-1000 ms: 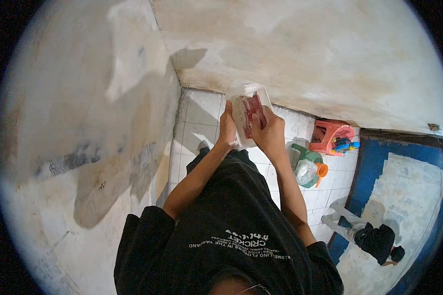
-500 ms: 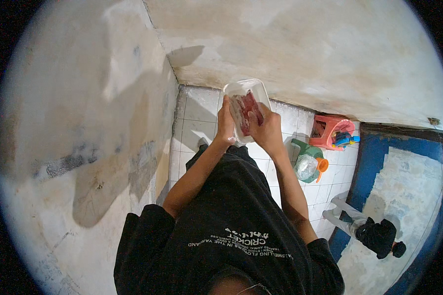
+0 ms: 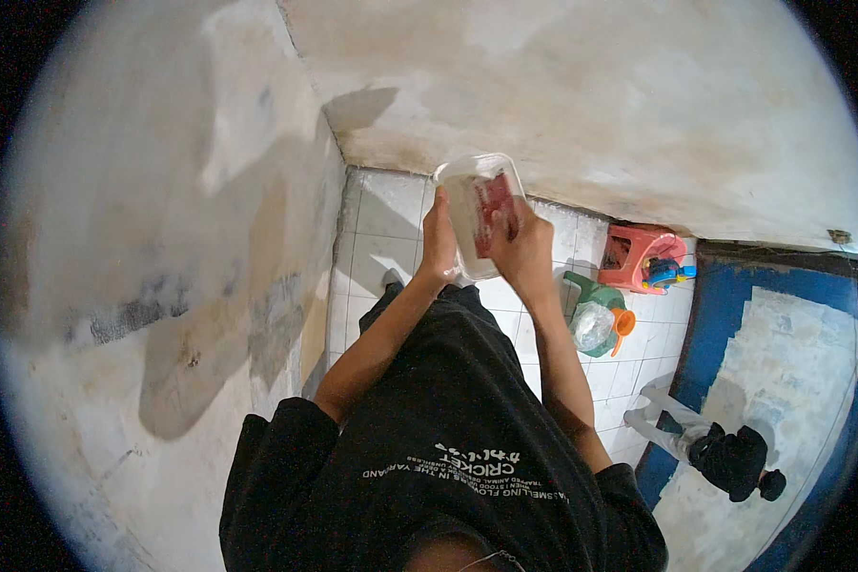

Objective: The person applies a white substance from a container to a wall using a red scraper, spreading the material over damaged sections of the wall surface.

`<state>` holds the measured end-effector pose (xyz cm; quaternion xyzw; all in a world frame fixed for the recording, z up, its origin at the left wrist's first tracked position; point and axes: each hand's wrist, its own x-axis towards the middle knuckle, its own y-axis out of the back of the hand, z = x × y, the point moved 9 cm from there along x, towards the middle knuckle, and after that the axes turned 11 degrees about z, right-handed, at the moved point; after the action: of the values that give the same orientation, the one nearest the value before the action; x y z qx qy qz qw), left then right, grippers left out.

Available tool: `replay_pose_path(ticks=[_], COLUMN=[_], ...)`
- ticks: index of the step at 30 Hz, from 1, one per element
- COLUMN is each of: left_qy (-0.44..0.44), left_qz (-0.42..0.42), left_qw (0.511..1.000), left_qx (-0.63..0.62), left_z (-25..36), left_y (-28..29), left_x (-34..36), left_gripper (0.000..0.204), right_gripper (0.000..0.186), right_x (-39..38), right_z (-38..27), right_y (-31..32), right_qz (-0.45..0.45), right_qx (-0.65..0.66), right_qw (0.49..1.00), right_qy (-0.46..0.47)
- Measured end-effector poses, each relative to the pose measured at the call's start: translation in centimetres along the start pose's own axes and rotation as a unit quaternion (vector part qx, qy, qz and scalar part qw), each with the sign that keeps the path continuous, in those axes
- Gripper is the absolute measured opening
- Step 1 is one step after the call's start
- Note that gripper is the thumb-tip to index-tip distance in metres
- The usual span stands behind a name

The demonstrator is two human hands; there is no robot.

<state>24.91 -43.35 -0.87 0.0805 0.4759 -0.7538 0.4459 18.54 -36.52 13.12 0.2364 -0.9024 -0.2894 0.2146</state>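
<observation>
Over the floor by the back wall, I hold a pale, rectangular plastic tub with rounded corners. My left hand is closed along its left side, thumb near the rim. My right hand reaches in from the right side, its fingers curled around a dark red piece streaked with white, which looks like powder-dusted meat, though I cannot be sure. The red piece lies along the tub's right half. Whitish, cloudy-looking matter covers the left half. My right fingertips are partly hidden.
On the tiled floor to the right are a red plastic stool with a blue and yellow object, a green stool, a clear plastic bag and an orange dipper. Bare walls stand left and ahead. A person is at the far right.
My right hand has shifted slightly right. The red piece has moved toward the tub's right side with it, baring more of the pale left half. My left hand stays almost still.
</observation>
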Motion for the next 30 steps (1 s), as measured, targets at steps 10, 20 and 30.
replay_pose_path(ticks=[10,20,30], left_qy=[-0.052,-0.004,-0.012], left_qz=[-0.01,-0.015,-0.017], left_qw=[0.992,1.0,1.0], left_qx=[0.118,-0.017,-0.005], left_z=[0.8,-0.1,0.1], left_y=[0.3,0.4,0.8], left_x=[-0.3,-0.2,-0.1], left_gripper=[0.062,0.062,0.061], right_gripper=[0.01,0.008,0.007], right_x=[-0.6,-0.7,-0.8], right_z=[-0.6,-1.4,-0.9], right_y=[-1.6,-1.5,-1.9], right_qz=[-0.026,-0.026,-0.009], right_qx=[-0.057,-0.019,-0.023], right_qw=[0.997,0.998,0.999], right_qy=[0.051,0.047,0.047])
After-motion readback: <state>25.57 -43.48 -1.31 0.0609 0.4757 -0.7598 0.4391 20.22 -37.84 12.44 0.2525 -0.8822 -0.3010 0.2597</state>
